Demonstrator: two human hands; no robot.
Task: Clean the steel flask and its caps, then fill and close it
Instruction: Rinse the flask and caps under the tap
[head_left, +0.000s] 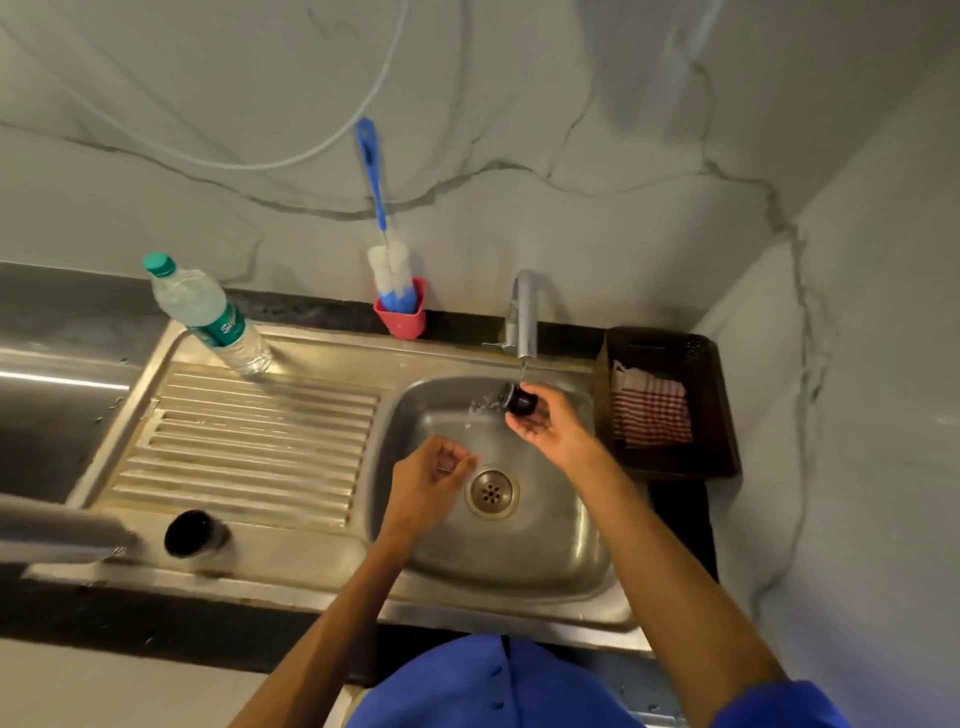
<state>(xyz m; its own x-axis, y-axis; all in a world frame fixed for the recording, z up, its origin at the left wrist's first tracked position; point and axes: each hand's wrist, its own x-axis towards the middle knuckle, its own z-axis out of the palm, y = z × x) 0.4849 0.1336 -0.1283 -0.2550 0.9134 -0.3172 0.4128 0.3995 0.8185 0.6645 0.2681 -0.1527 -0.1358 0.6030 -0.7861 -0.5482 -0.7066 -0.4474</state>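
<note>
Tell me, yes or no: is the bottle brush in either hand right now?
No. The bottle brush stands in the red holder behind the sink, while the right hand holds a black cap under the tap.

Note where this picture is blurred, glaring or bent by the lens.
Head view: the steel flask at the left edge and the dark round cap beside it are motion-smeared; a bright glare streak lies on the steel counter; the wide lens bows the grey marble wall.
</note>
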